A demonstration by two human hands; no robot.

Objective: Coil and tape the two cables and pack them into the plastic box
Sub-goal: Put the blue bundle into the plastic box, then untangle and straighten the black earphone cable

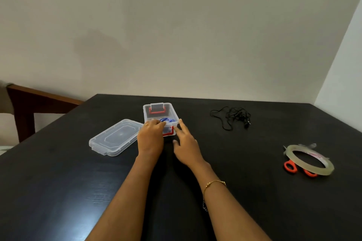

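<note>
Left grip (151,133) hides blue cable (166,119) in box (174,115), hold unclear; right grip (185,141) released.

box (156,112): clear glossy plastic, red plastic latches | lid (115,137): same clear plastic | table (254,191): dark, faint wood grain, we see a soft sheen | tape roll (308,159): translucent, glossy | black cable (232,116): matt, we think rubbery

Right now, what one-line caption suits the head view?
Left hand places coiled blue cable into clear plastic box; tangled black cable waits uncoiled.
</note>
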